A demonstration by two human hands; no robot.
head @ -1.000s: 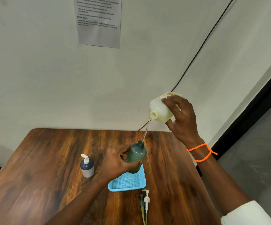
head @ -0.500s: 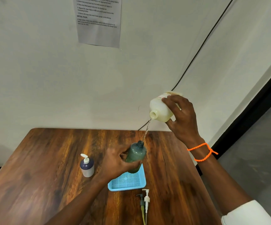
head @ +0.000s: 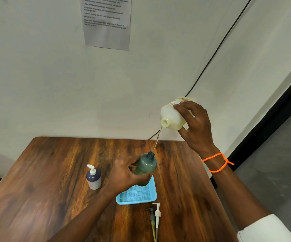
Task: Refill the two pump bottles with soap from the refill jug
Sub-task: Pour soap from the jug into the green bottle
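Note:
My right hand (head: 196,125) grips the pale yellow refill jug (head: 171,117), tipped with its mouth down and to the left, well above the table. A thin stream of soap (head: 157,140) falls from the mouth into the open neck of a dark green bottle (head: 145,165). My left hand (head: 123,175) holds that bottle upright and lifted above the blue tray (head: 137,194). A small dark pump bottle (head: 93,179) with a white pump head on it stands to the left. Two loose pump heads (head: 155,215), one dark and one white, lie in front of the tray.
The wooden table (head: 36,180) stands against a white wall with a printed sheet (head: 106,21) and a black cable (head: 219,44). The table's right edge drops off to a grey floor (head: 272,163).

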